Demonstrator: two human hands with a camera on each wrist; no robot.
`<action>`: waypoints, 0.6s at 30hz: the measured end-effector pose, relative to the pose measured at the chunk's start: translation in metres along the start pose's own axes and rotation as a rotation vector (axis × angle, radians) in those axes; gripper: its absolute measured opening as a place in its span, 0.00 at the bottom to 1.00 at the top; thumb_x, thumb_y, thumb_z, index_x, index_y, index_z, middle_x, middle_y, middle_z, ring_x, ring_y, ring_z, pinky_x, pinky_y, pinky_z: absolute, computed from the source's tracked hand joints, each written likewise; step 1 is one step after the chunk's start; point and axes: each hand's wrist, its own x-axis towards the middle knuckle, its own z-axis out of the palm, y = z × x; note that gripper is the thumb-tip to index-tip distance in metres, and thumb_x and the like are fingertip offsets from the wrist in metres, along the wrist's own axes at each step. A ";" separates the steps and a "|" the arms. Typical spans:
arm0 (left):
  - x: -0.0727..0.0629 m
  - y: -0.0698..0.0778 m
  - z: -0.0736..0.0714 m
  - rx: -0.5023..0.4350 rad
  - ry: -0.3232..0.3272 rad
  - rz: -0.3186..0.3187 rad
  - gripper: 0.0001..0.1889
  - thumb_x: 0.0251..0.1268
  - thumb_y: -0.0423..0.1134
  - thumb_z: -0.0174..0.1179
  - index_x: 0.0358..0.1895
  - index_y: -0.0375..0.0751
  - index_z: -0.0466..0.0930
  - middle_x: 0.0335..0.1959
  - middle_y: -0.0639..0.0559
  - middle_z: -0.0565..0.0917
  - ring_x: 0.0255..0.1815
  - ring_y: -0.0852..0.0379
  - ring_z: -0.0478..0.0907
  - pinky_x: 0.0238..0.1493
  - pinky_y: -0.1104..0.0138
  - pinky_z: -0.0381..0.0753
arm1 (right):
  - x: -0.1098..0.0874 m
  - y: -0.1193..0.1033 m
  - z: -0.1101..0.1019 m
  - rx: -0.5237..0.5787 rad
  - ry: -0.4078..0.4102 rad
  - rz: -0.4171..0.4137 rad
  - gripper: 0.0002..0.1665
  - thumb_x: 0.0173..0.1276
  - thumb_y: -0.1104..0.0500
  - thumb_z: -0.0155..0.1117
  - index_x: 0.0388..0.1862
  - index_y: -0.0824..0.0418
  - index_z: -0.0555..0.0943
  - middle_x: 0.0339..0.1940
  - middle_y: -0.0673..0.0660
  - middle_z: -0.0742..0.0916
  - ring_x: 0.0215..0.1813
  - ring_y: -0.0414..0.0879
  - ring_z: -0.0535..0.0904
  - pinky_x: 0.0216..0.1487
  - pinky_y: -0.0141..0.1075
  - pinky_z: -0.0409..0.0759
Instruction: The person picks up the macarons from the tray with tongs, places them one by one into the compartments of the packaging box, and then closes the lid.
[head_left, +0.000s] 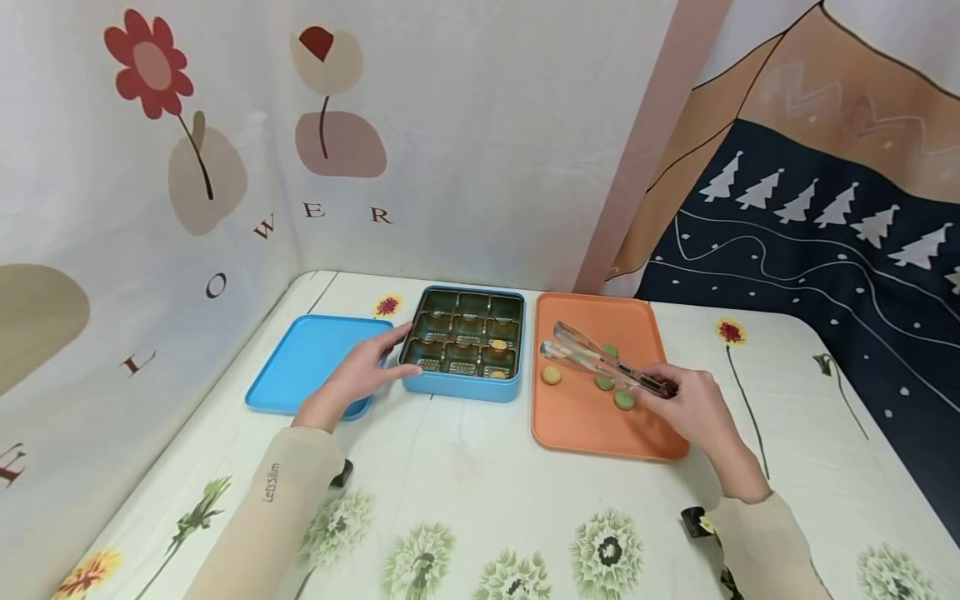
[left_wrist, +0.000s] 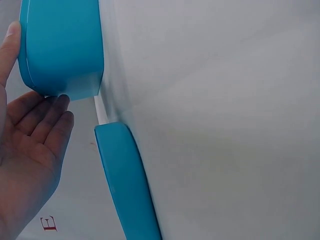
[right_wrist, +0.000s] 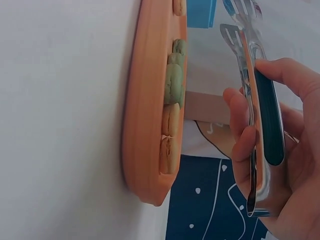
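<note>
My left hand (head_left: 362,367) holds the near left corner of a blue box (head_left: 461,386), thumb at the front rim and fingers along the left side. A tray insert with several compartments fills the box. Yellow macarons (head_left: 498,344) sit in the middle and front compartments of its right column. In my right hand (head_left: 693,404) is a pair of metal tongs (right_wrist: 269,110) with a dark green grip. The tongs' tips stand apart with nothing visible between them. Below them, an orange tray (head_left: 592,429) bears green macarons (head_left: 624,400) and a yellow macaron (head_left: 551,376); the hand and tongs hide part of it.
A blue lid (head_left: 300,367) lies left of the box, partly behind my left hand. The box and the orange tray stand side by side near the back wall (head_left: 480,167). A flower-printed cloth (head_left: 465,475) covers the table.
</note>
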 end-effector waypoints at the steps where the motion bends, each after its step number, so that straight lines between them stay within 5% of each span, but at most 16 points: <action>1: 0.000 0.000 0.000 0.000 0.000 -0.002 0.49 0.62 0.59 0.66 0.81 0.48 0.50 0.81 0.40 0.56 0.79 0.34 0.55 0.73 0.39 0.62 | 0.000 0.000 0.000 0.000 -0.003 0.000 0.14 0.64 0.54 0.73 0.44 0.61 0.88 0.25 0.53 0.86 0.25 0.39 0.71 0.24 0.30 0.68; 18: 0.000 0.001 -0.001 0.002 -0.005 -0.009 0.49 0.62 0.59 0.66 0.81 0.49 0.50 0.81 0.40 0.55 0.79 0.34 0.55 0.74 0.38 0.62 | -0.003 0.004 0.001 0.019 -0.077 0.029 0.14 0.64 0.54 0.72 0.44 0.61 0.88 0.25 0.51 0.88 0.25 0.38 0.74 0.25 0.31 0.70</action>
